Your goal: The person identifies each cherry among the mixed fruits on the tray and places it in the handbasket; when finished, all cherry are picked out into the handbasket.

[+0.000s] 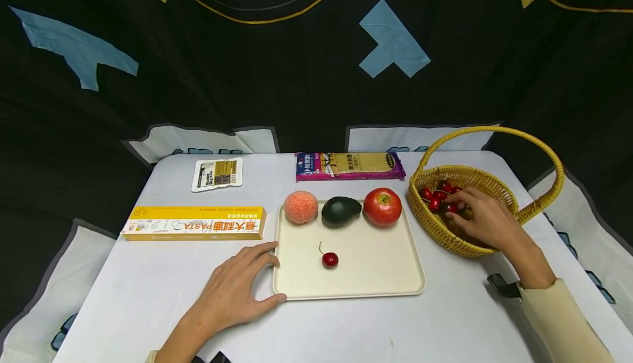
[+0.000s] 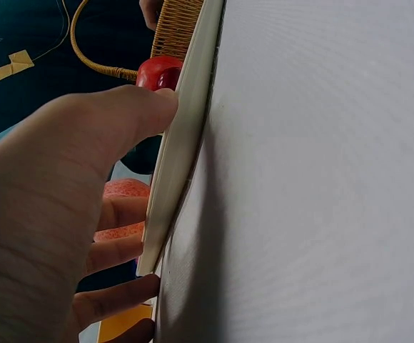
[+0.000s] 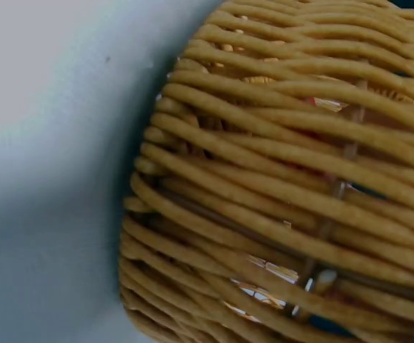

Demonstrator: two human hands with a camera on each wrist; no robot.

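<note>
A cream tray (image 1: 376,275) lies on the white table, bearing a cherry (image 1: 329,260) with its stem. Along its far side are a pinkish-orange round fruit (image 1: 300,207), a dark green avocado (image 1: 341,211) and a red apple (image 1: 382,207). My left hand (image 1: 232,289) rests at the tray's left side, thumb and fingertips touching the rim, fingers spread. My right hand (image 1: 487,217) reaches into a wicker basket (image 1: 435,232) and pinches a dark cherry (image 1: 450,207) between thumb and forefinger among several others. In the right wrist view, basket weave (image 3: 285,179) hides the fingers.
A yellow pasta box (image 1: 194,223) lies left of the tray, with a small white-edged pouch (image 1: 217,174) behind it. Beyond the tray lies a purple-ended noodle packet (image 1: 350,166). The basket's tall handle (image 1: 559,176) arches above its bowl. A dark cloth (image 1: 296,88) hangs behind the table.
</note>
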